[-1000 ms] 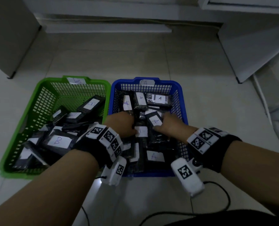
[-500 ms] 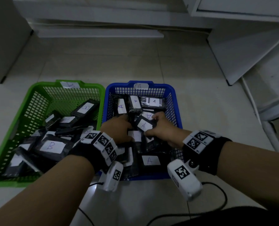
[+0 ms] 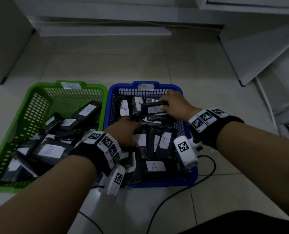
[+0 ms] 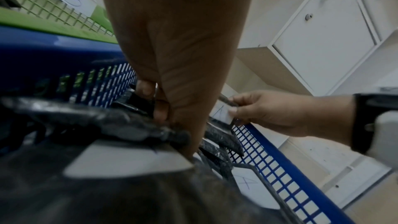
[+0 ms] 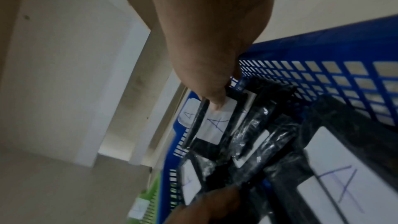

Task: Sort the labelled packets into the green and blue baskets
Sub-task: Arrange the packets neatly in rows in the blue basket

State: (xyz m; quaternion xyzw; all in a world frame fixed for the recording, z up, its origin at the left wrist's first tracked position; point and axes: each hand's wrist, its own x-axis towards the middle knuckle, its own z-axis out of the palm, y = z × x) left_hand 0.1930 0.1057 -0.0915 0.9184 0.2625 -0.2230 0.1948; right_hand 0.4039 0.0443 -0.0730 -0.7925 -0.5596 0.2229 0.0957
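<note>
The blue basket (image 3: 193, 176), tagged A, holds several black packets with white A labels. The green basket (image 3: 32, 93), tagged B, stands to its left with several B packets (image 3: 50, 151). My right hand (image 3: 169, 103) is at the blue basket's far right corner and pinches an A packet (image 3: 154, 108) by its end, thumb on the label (image 5: 215, 125). My left hand (image 3: 125, 130) is down among the packets in the blue basket's middle, fingers (image 4: 161, 106) curled round the edge of a black packet (image 4: 137, 101).
Both baskets sit on a pale tiled floor (image 3: 123, 65). White cabinets (image 3: 258, 44) stand behind and to the right, a grey unit (image 3: 5, 39) at the far left. A black cable (image 3: 174, 195) runs over the floor in front of the blue basket.
My right hand has carried its A packet from the middle of the blue basket to the far right corner. The left hand has stayed in the basket's middle.
</note>
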